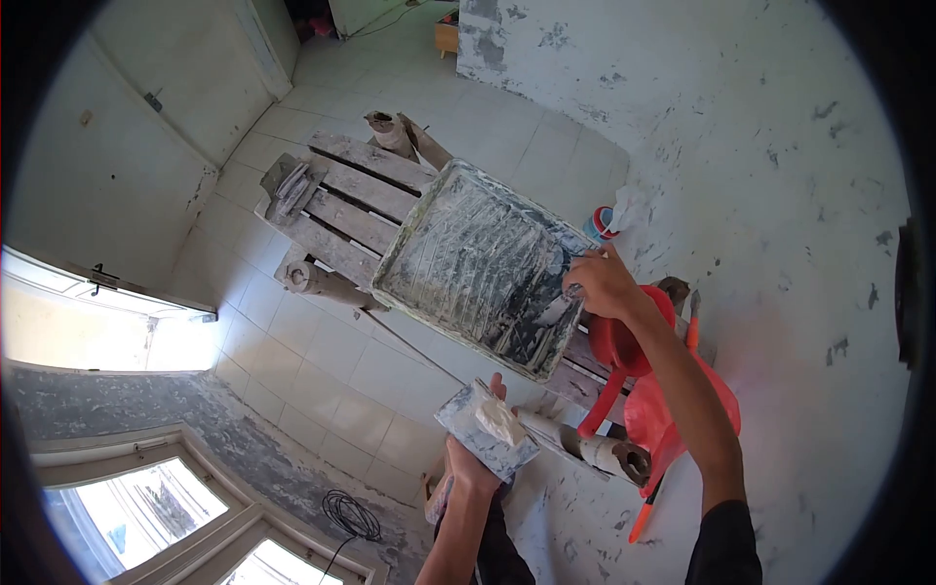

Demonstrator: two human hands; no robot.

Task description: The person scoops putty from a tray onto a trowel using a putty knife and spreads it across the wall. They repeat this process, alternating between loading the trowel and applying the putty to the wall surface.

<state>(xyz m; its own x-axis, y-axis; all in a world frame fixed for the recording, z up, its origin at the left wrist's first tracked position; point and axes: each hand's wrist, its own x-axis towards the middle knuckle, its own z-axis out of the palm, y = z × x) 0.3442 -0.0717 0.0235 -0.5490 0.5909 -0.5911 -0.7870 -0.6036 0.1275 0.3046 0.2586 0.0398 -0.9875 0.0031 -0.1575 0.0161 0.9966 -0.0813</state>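
My left hand point(470, 466) is closed around a small flat board point(515, 458) from below, its thumb showing at the far edge. A lump of white putty point(499, 422) lies on the board. In my right hand point(603, 284) is a putty knife point(554, 312), its blade down inside a large smeared tray point(390, 268), at the near right corner. The tray has a ribbed floor coated with grey-white filler. Beneath my right forearm sits a red plastic dipper point(624, 343) with a long handle, partly covered by the arm.
The tray rests on a slatted wooden bench point(356, 187) with stubby round legs. A trowel-like tool point(291, 187) lies at its far end. A red bag point(717, 395), an orange-handled tool point(641, 522) and a blue-red tub point(601, 224) are near the patchy wall point(770, 224). Coiled cable point(351, 515) hangs at lower left.
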